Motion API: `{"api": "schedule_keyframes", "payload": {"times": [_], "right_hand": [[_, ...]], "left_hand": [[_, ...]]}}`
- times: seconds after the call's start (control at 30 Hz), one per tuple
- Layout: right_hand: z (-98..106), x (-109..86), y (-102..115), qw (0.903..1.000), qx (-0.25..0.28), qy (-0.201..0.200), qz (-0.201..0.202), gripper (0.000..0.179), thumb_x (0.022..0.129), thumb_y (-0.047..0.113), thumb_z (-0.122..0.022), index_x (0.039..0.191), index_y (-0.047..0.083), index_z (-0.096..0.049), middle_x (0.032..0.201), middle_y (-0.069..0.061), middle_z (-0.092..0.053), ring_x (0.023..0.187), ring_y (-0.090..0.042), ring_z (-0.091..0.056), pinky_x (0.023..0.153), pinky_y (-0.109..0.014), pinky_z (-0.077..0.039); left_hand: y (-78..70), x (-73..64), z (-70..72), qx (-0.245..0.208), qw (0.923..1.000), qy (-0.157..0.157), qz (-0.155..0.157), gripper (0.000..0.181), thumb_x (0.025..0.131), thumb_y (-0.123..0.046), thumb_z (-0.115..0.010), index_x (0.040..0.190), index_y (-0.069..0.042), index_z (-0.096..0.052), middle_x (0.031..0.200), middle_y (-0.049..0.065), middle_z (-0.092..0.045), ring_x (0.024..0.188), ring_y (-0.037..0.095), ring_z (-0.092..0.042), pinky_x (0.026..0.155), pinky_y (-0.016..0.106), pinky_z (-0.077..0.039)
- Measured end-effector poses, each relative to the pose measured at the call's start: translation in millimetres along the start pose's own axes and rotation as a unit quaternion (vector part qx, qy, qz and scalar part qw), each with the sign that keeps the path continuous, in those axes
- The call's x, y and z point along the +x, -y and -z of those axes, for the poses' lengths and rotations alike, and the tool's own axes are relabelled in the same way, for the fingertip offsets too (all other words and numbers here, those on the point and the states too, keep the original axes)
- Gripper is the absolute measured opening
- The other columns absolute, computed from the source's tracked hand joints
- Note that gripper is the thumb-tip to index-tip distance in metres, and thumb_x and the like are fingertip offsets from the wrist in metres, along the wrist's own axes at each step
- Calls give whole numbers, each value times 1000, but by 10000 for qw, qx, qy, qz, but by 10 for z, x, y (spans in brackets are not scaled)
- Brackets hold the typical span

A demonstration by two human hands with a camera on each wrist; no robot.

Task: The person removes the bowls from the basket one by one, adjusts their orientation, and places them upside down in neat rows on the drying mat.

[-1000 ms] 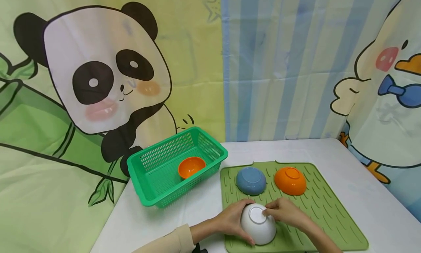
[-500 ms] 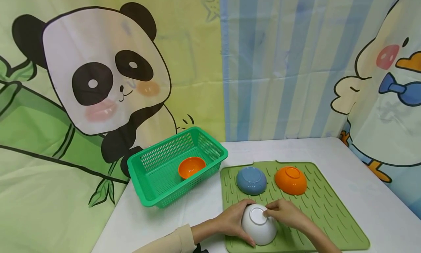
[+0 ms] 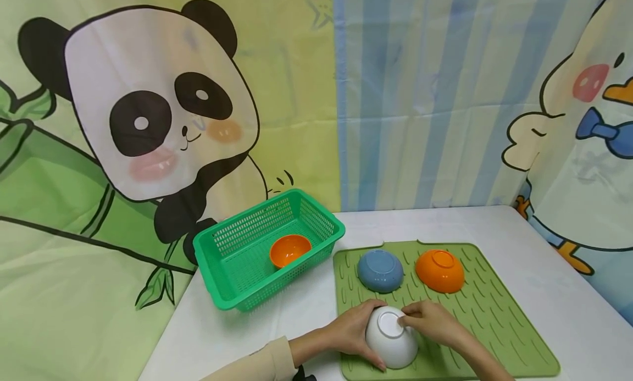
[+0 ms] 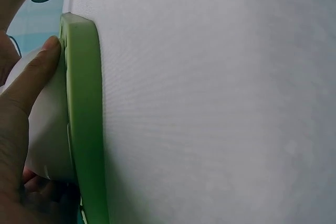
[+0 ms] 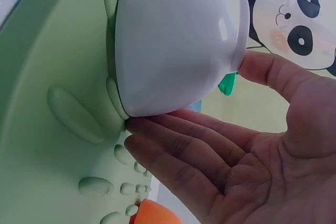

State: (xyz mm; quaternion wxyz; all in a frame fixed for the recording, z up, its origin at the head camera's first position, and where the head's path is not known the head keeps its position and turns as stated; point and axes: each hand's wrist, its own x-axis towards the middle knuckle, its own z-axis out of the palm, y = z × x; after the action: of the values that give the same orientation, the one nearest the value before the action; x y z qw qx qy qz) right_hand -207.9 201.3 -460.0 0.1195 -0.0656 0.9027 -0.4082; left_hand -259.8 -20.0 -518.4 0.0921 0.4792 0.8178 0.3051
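Observation:
A white bowl [image 3: 393, 345] sits upside down on the green mat [image 3: 489, 326], near its front left corner. My left hand [image 3: 352, 332] holds the bowl's left side, its thumb low by the rim and its fingers round the far side. In the left wrist view the thumb lies along the bowl wall [image 4: 50, 135] beside the mat's edge. My right hand [image 3: 434, 322] grips the bowl from the right. The right wrist view has that thumb at the foot ring of the bowl [image 5: 178, 45] and the fingertips at the rim.
Behind the hands, a blue bowl [image 3: 380, 271] and an orange bowl [image 3: 440, 271] lie upside down on the mat. A green basket [image 3: 217, 287] stands to the left on the white table [image 3: 267, 329], with another orange bowl [image 3: 289, 250] upright inside. A cartoon curtain [image 3: 296, 95] hangs behind.
The head view has shifted very slightly. Both hands and the white bowl keep the same places on the mat.

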Motion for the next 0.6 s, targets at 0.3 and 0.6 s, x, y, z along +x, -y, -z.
{"api": "schedule_keyframes", "payload": {"times": [0.3, 0.6], "right_hand": [[-3, -16, -76, 9985, 308, 183, 410, 51, 86, 32, -64, 114, -11, -59, 107, -24, -62, 98, -37, -60, 76, -47, -52], [-172, -7, -149, 9893, 374, -230, 1393, 68, 86, 36, -65, 135, -5, -42, 132, -23, -46, 120, -43, -42, 93, -53, -39]], "left_hand": [[-10, 6, 8, 61, 10000, 11, -4, 104, 59, -48, -83, 138, -11, -28, 129, -6, -43, 112, 2, -45, 90, 18, -41], [5, 10, -7, 4, 10000, -26, -13, 104, 57, -49, -83, 138, -12, -29, 126, -7, -43, 110, 1, -46, 88, 16, -41]]}}
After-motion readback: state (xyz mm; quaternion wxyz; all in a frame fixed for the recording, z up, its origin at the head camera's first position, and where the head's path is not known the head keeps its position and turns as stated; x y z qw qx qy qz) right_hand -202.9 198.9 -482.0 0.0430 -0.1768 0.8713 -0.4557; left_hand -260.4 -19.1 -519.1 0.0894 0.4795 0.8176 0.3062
